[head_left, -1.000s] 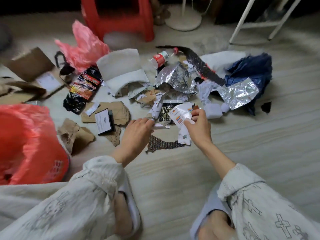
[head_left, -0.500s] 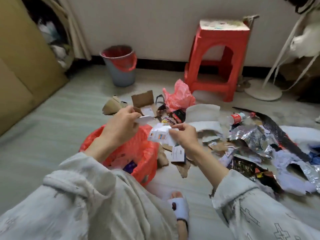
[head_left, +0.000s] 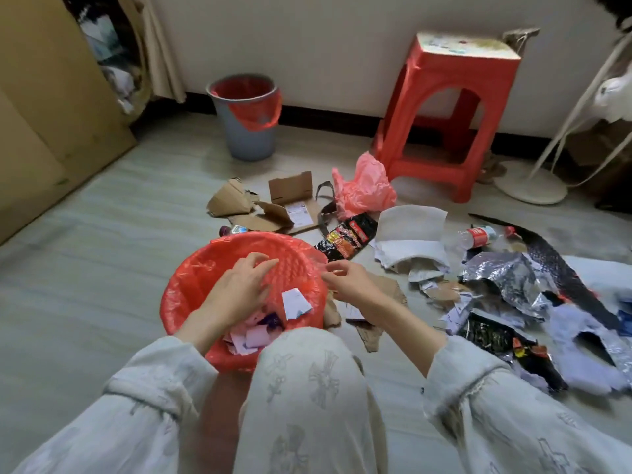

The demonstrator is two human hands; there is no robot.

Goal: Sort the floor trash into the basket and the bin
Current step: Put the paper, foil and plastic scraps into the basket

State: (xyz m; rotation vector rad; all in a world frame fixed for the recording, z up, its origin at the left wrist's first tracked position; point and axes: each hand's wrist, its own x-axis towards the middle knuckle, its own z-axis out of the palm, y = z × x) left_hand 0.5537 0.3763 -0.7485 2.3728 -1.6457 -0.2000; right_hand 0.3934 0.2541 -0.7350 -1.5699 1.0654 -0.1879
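- Whereas half a second ago both hands held paper scraps above the basket [head_left: 191, 289], the left hand [head_left: 239, 289] and right hand [head_left: 352, 282] now hover over it with fingers loosely spread, holding nothing.
- White paper slip [head_left: 295, 303] sits just inside the basket's right rim, above flat pale scraps at the bottom.
- Basket: round, lined with crinkled red plastic, on the floor at the person's knee.
- Grey bin [head_left: 249, 131], red-lined, cylindrical, stands by the wall, well apart.
- Torn cardboard [head_left: 266, 206], crumpled foil [head_left: 506, 278] and a glossy snack wrapper [head_left: 345, 239] lie strewn to the right.
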